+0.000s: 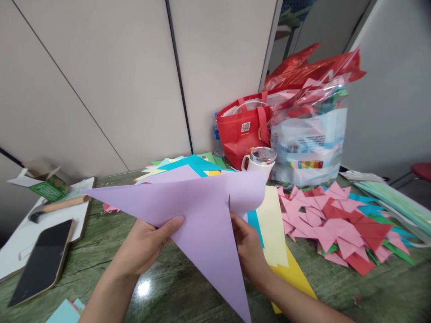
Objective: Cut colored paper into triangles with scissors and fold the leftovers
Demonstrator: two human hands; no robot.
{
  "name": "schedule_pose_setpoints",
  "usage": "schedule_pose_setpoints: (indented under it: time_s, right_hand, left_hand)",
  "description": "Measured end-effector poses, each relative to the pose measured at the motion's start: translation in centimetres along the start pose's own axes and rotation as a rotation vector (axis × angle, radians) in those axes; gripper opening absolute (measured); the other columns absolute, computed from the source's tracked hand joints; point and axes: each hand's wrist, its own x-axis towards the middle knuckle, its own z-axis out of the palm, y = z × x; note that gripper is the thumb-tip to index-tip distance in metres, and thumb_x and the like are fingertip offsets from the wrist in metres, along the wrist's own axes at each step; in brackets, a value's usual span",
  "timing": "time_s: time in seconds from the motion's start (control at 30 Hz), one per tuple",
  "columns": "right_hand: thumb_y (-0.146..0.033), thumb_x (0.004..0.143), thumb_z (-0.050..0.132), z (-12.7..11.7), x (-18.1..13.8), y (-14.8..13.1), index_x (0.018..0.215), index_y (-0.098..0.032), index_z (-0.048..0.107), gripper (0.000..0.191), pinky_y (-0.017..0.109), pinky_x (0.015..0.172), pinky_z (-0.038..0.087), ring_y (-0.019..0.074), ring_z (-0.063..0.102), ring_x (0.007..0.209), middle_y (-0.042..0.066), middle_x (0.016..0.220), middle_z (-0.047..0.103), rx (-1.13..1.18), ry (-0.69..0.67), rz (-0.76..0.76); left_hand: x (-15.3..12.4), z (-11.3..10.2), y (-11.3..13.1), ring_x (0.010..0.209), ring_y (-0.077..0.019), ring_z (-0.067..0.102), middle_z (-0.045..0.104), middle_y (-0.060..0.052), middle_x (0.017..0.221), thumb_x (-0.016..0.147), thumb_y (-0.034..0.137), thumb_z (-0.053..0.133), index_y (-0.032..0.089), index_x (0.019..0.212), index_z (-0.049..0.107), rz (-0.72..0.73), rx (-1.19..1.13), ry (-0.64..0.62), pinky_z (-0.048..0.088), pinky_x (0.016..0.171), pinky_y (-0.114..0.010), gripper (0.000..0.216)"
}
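Note:
A large lilac paper sheet (202, 211), partly folded into a long pointed shape, is held up above the green table (175, 278). My left hand (144, 244) grips its lower left edge, thumb on top of the paper. My right hand (249, 249) pinches the sheet from behind near the middle fold, where one flap curls upward. Under the sheet lies a stack of coloured paper sheets (188, 166) in blue, yellow and green. A cream sheet (272, 224) and a yellow sheet (296, 278) lie just right of my right hand.
A pile of folded pink, red and green paper pieces (340, 224) covers the right side. Behind stand a white mug (259, 162), a red bag (244, 130) and a clear plastic bag (310, 139). At left a phone (43, 260) and a hammer (57, 207) lie on a white board.

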Motion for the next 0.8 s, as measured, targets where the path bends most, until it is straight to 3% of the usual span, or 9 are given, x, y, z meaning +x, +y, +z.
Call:
schedule_pose_setpoints:
  time_s: [0.4,0.8]
  right_hand:
    - [-0.013,0.059,0.074,0.13,-0.04,0.13,0.082,-0.021,0.067,0.025,0.021,0.063,0.052,0.0133,0.064,0.069,-0.002,0.078,0.072,0.020,0.008,-0.014]
    - [-0.009,0.054,0.072,0.39,0.03,-0.58,0.071,-0.018,0.066,0.020,0.020,0.053,0.049,0.0113,0.058,0.056,-0.005,0.062,0.067,-0.020,0.058,-0.001]
  left_hand:
    - [0.11,0.34,0.27,0.068,-0.0188,0.060,0.068,-0.005,0.074,0.057,0.034,0.081,0.016,0.087,0.069,-0.019,0.008,0.037,0.052,0.056,-0.028,0.037]
    - [0.11,0.32,0.06,0.065,-0.0177,0.058,0.068,-0.006,0.076,0.053,0.034,0.083,0.015,0.085,0.069,-0.047,0.003,0.065,0.049,0.050,-0.025,0.040]
